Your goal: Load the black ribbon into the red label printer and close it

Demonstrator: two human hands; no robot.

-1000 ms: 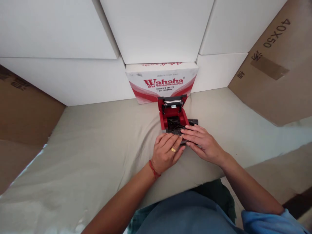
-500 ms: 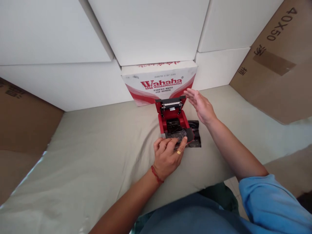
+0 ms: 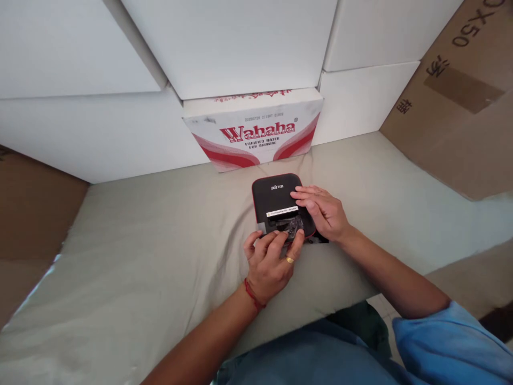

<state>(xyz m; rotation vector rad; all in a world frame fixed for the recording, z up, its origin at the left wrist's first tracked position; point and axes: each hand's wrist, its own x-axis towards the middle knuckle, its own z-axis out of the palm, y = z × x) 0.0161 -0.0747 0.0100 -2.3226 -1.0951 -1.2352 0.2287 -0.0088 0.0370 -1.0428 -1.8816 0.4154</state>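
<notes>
A small portable printer (image 3: 273,198) with a black lid and a red edge lies on the cloth-covered table, its lid down. Dark glossy film (image 3: 294,227) comes out at the slot below the white label strip and lies crumpled over the printer's front. My left hand (image 3: 270,262), wearing a gold ring and red bracelet, has its bent fingers pressed on this film at the front edge. Flat on the right side of the lid, my right hand (image 3: 323,214) has its fingers stretched out. More dark film (image 3: 318,239) shows under the printer's right front corner, partly hidden.
Behind the printer stands a white and red Wahaha water carton (image 3: 256,133). Large white boxes (image 3: 240,48) are stacked at the back. Brown cardboard boxes stand at the right (image 3: 460,117) and left (image 3: 36,214). A greenish-grey cloth (image 3: 160,256) covers the table, with some wrinkles.
The printer's lid, standing up before, is now down. My right hand has come down from beside the raised lid onto its top. My left hand stays at the front edge.
</notes>
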